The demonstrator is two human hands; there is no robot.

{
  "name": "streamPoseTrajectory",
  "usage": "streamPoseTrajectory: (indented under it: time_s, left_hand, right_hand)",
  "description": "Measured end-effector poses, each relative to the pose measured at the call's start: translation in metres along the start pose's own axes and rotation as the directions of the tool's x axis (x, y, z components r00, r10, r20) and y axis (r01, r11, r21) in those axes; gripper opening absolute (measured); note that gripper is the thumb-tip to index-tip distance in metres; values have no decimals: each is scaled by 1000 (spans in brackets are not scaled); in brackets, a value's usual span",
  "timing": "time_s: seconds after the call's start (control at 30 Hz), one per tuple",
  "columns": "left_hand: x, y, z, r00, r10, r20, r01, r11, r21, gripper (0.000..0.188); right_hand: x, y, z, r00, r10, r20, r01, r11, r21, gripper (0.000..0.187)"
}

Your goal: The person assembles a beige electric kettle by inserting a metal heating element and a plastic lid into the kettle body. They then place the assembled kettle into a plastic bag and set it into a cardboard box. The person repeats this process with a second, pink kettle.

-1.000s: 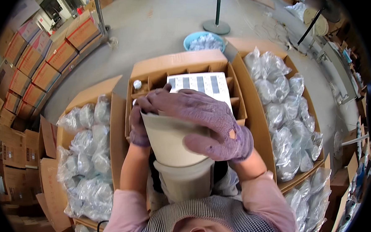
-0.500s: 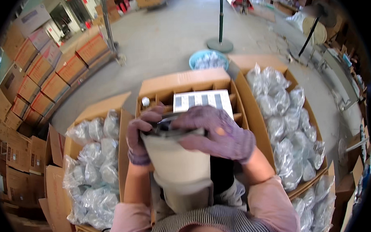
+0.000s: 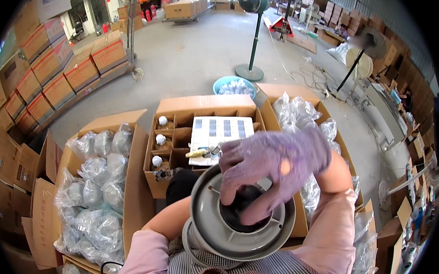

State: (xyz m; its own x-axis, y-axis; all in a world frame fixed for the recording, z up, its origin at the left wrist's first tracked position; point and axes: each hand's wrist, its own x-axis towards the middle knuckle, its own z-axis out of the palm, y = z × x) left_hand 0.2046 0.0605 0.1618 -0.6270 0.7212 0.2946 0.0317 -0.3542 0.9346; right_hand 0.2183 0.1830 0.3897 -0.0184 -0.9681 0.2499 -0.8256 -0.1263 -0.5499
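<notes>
A grey, bucket-like body with a wide round top (image 3: 203, 207) is tilted so its rim faces up at me, close to my chest. A dark round part (image 3: 239, 224) sits in the middle of that top. My right hand (image 3: 276, 169), in a purple knitted glove, reaches over the rim from the right, slightly blurred. Its thumb and fingers curl onto the dark part from both sides. My left forearm (image 3: 169, 219) runs behind the grey body, which hides my left hand. A grey loop (image 3: 187, 240) shows on the body's left side.
Ahead stands a divided carton (image 3: 205, 103) with white-capped bottles (image 3: 160, 140) and a white box (image 3: 222, 124); a small yellowish tool (image 3: 196, 153) lies on the box. Cartons of plastic-wrapped pieces (image 3: 101, 193) flank me. Beyond are a blue basin (image 3: 221, 81) and a fan stand (image 3: 254, 51).
The grey body has tipped, so its round top now faces me instead of its side. My right hand has moved onto the top's middle. My left hand has gone out of sight behind it.
</notes>
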Motion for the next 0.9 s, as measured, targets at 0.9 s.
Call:
streamPoseTrajectory:
  time_s: [0.9]
  left_hand:
    - [-96, 47, 81, 889, 323, -324, 169, 426, 889, 63]
  right_hand:
    - [-85, 110, 25, 560, 820, 117, -585, 492, -645, 18]
